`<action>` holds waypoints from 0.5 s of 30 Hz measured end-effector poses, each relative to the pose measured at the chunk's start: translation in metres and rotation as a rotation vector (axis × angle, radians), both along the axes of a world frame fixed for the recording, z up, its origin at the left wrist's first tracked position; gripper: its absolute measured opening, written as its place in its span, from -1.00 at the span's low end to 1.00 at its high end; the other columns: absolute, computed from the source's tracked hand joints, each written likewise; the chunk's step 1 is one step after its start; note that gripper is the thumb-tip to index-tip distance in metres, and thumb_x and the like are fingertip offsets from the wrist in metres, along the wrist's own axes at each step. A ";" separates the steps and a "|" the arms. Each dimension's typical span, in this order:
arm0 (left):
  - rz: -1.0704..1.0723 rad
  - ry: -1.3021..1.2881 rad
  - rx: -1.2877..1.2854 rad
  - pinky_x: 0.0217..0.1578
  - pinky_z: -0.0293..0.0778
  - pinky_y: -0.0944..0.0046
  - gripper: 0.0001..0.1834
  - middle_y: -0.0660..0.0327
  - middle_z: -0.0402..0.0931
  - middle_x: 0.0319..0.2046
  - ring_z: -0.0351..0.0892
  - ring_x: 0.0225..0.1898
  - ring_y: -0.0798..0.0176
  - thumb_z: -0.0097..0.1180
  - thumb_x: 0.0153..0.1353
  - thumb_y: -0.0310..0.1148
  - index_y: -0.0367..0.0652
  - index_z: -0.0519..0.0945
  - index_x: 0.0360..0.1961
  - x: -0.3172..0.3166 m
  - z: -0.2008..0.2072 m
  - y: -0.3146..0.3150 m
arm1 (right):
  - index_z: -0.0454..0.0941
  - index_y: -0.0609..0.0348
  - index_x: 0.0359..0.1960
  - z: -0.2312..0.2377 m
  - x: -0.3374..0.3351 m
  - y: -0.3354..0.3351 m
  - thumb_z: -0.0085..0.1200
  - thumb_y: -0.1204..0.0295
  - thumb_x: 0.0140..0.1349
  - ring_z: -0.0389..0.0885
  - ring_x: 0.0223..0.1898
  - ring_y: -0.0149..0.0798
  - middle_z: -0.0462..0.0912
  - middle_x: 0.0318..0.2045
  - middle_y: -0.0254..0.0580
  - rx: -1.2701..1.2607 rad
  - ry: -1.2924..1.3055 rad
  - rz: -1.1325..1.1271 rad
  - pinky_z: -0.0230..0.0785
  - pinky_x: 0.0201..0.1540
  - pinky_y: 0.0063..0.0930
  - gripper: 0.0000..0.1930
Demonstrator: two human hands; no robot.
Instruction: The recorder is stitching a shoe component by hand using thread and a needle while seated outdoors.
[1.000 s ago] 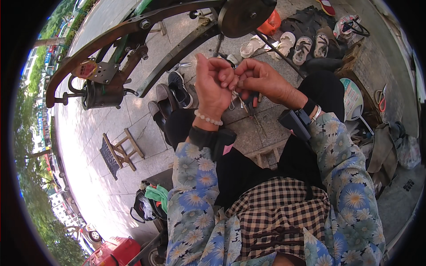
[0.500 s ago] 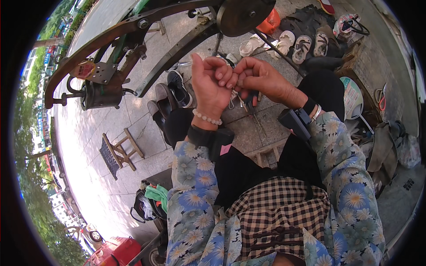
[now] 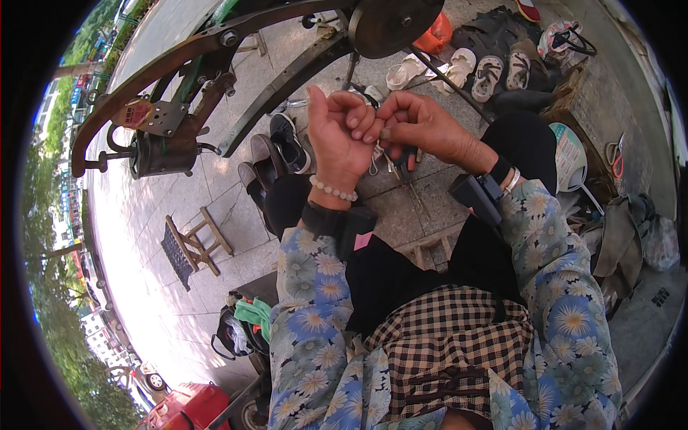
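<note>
My left hand (image 3: 342, 140) is raised in front of me, its fingers curled and its thumb pointing up. Its fingertips meet those of my right hand (image 3: 426, 129), which is pinched closed. Whatever lies between the fingertips is too small or too hidden to make out. Both hands hover above my lap, over the paved floor. Just beyond and below them, several small hand tools (image 3: 401, 172) lie on the paving, partly covered by my hands. A dark sneaker (image 3: 288, 143) and brown shoes (image 3: 266, 154) stand to the left of my left hand.
A cast metal machine (image 3: 168, 150) with a long curved arm and a round wheel (image 3: 395, 25) stands ahead on the left. Pale sandals (image 3: 488, 77) line the far right. A folding stool (image 3: 193, 247) is at left; scissors (image 3: 616, 156) lie on the right.
</note>
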State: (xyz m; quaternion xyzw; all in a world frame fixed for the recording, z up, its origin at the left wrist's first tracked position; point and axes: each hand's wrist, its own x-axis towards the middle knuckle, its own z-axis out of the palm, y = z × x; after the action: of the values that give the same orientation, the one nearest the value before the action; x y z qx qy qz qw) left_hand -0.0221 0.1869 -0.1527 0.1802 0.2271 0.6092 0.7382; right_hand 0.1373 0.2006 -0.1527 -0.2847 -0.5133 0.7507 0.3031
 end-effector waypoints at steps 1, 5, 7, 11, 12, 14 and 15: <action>-0.007 0.003 -0.002 -0.71 0.04 0.43 -0.39 0.32 0.09 -0.78 0.04 -0.73 0.41 -0.28 0.20 0.14 -0.21 0.49 -0.60 -0.001 0.000 0.000 | 0.32 0.32 -0.29 0.000 0.000 0.000 -0.05 0.55 0.04 0.57 -0.54 -0.36 0.55 -0.52 -0.14 0.003 0.005 0.010 0.43 -0.47 -0.59 -0.81; -0.039 -0.006 0.002 -0.72 0.03 0.43 -0.39 0.32 0.10 -0.77 0.04 -0.73 0.41 -0.28 0.19 0.15 -0.21 0.49 -0.59 -0.002 0.001 0.000 | 0.32 0.32 -0.29 0.000 0.001 0.002 -0.07 0.56 0.06 0.57 -0.54 -0.36 0.55 -0.52 -0.14 0.002 0.001 0.027 0.43 -0.48 -0.60 -0.83; -0.040 -0.004 0.000 -0.72 0.03 0.43 -0.39 0.32 0.10 -0.77 0.04 -0.73 0.41 -0.28 0.19 0.15 -0.21 0.49 -0.59 -0.002 0.001 0.000 | 0.33 0.31 -0.29 -0.004 0.002 0.003 -0.07 0.57 0.07 0.57 -0.54 -0.37 0.55 -0.51 -0.15 0.047 -0.016 0.034 0.44 -0.49 -0.60 -0.84; -0.045 -0.003 -0.008 -0.71 0.04 0.43 -0.38 0.32 0.10 -0.77 0.04 -0.73 0.41 -0.28 0.19 0.15 -0.21 0.49 -0.59 -0.001 0.000 0.000 | 0.35 0.29 -0.30 -0.004 0.003 0.003 -0.03 0.56 0.07 0.57 -0.53 -0.39 0.55 -0.50 -0.18 0.060 -0.039 0.022 0.44 -0.49 -0.60 -0.84; -0.044 -0.002 -0.007 -0.71 0.04 0.43 -0.38 0.32 0.10 -0.77 0.04 -0.73 0.41 -0.28 0.19 0.15 -0.21 0.49 -0.59 -0.001 0.001 0.000 | 0.35 0.29 -0.30 -0.003 0.002 0.003 -0.01 0.56 0.06 0.57 -0.53 -0.40 0.55 -0.49 -0.18 0.071 -0.040 0.024 0.44 -0.49 -0.60 -0.84; -0.040 0.007 -0.016 -0.71 0.04 0.43 -0.39 0.32 0.09 -0.77 0.04 -0.73 0.42 -0.28 0.19 0.15 -0.20 0.48 -0.60 -0.002 0.002 0.000 | 0.36 0.29 -0.31 -0.003 0.002 0.003 0.01 0.55 0.05 0.57 -0.53 -0.40 0.55 -0.49 -0.19 0.081 -0.041 0.027 0.45 -0.48 -0.61 -0.83; -0.040 0.008 -0.017 -0.71 0.04 0.43 -0.39 0.32 0.09 -0.77 0.04 -0.73 0.42 -0.28 0.19 0.15 -0.20 0.48 -0.60 -0.002 0.001 0.000 | 0.36 0.28 -0.31 -0.003 0.002 0.002 0.02 0.55 0.04 0.58 -0.52 -0.41 0.55 -0.50 -0.20 0.087 -0.042 0.021 0.45 -0.48 -0.61 -0.83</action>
State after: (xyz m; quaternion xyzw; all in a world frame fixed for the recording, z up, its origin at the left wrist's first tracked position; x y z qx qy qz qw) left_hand -0.0239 0.1867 -0.1513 0.1807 0.2314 0.5918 0.7507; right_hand 0.1391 0.2031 -0.1556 -0.2816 -0.5546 0.7247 0.2965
